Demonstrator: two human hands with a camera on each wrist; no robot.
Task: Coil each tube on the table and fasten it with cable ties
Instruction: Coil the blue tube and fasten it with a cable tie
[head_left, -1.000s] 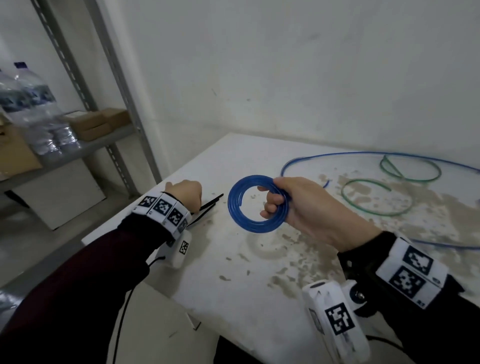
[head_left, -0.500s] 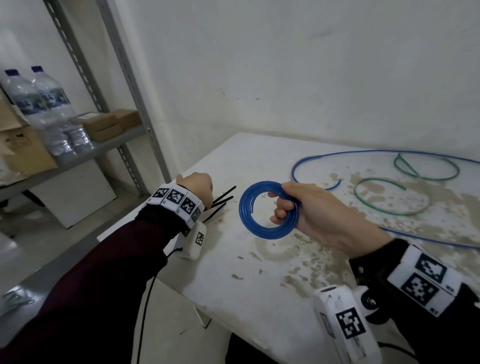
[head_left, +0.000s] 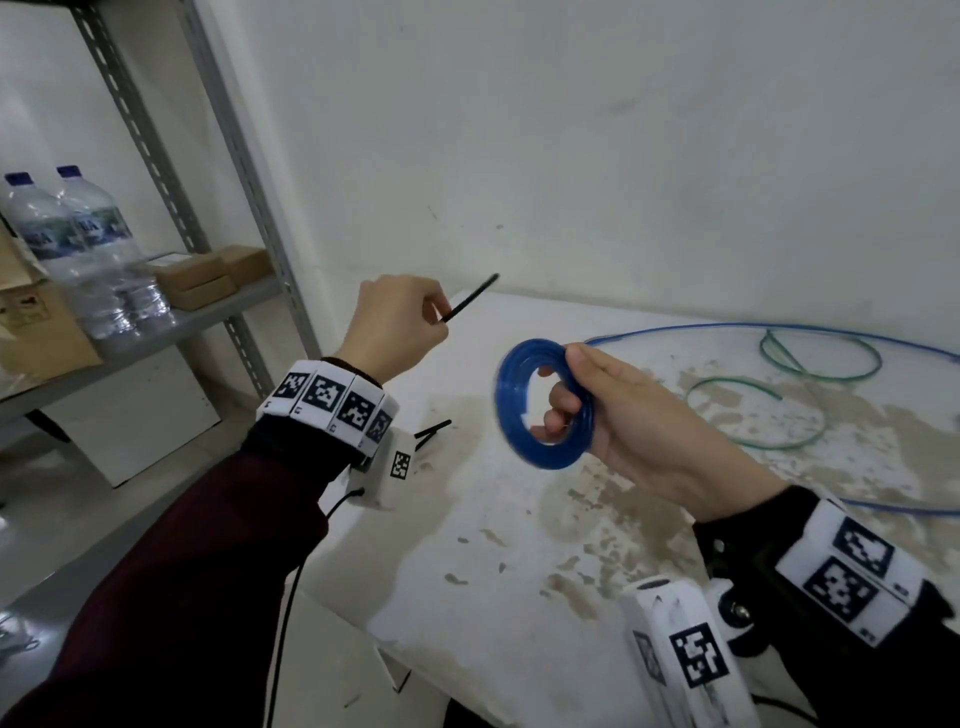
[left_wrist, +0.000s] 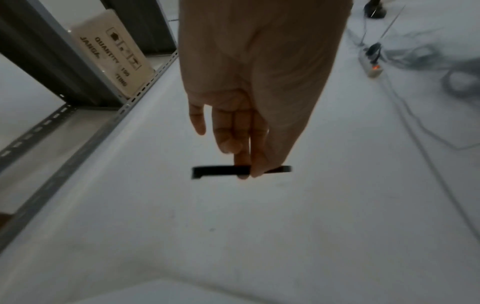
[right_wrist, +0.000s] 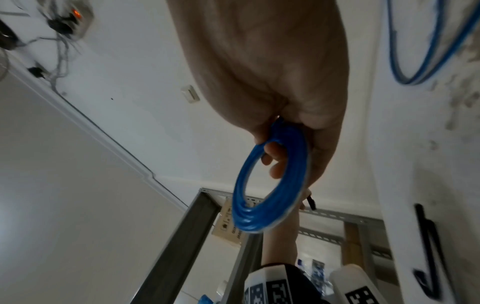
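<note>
While left hand (head_left: 387, 332) pinching black cable tie (head_left: 470, 298), right hand (head_left: 631, 421) gripping blue coil (head_left: 540, 402), carton (left_wrist: 114, 55) reading "QUANTITY"

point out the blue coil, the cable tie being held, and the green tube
blue coil (head_left: 524, 447), head view, lower left arc of the ring
cable tie (head_left: 470, 298), head view, middle of the black strip past the fingers
green tube (head_left: 779, 444), head view, near arc of its loop on the table

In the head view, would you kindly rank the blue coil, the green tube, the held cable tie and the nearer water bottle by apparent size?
1. green tube
2. water bottle, though distance makes this unsure
3. blue coil, close to the bottle
4. cable tie
</note>
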